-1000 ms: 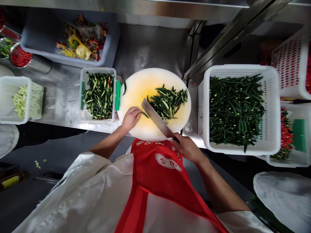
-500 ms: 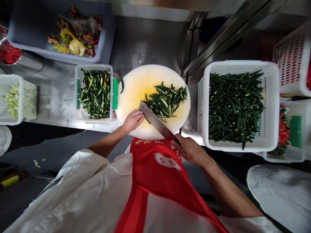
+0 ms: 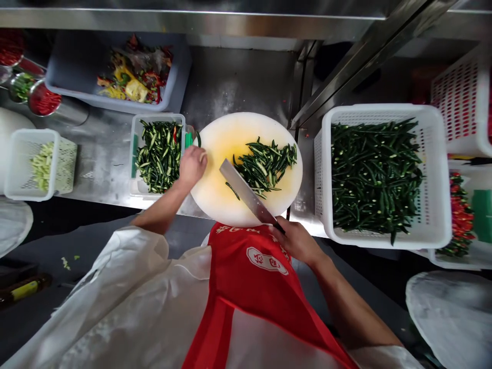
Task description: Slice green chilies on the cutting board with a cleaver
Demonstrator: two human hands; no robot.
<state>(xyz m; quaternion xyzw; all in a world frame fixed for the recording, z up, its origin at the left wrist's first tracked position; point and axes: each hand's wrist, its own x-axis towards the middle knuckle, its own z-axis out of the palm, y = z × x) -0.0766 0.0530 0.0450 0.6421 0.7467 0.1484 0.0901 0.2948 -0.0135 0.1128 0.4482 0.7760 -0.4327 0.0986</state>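
My right hand [image 3: 298, 240] grips the dark handle of a cleaver [image 3: 248, 193]. Its broad blade rests on the round white cutting board [image 3: 211, 200], slanting up to the left. Beyond the blade lies a pile of sliced green chilies [image 3: 267, 161]; one slice [image 3: 232, 191] sits apart on the near side. My left hand [image 3: 192, 165] is over the board's left edge, fingers curled, and what they hold, if anything, is hidden. Just past those fingers lies a green chili [image 3: 198, 139]. Left of the board stands a clear plastic box [image 3: 136, 187] with cut chilies.
To the right, a white basket [image 3: 440, 169] holds whole green chilies. A grey bin [image 3: 65, 95] with pepper scraps stands at back left, near metal containers of red strips [image 3: 46, 102]. Farther left is a small white basket [image 3: 11, 169]. A metal shelf edge [image 3: 192, 21] crosses above.
My left hand has left the blade's tip and moved up and left to the board's edge. The cleaver has stayed almost in place. The whole view has shifted slightly.
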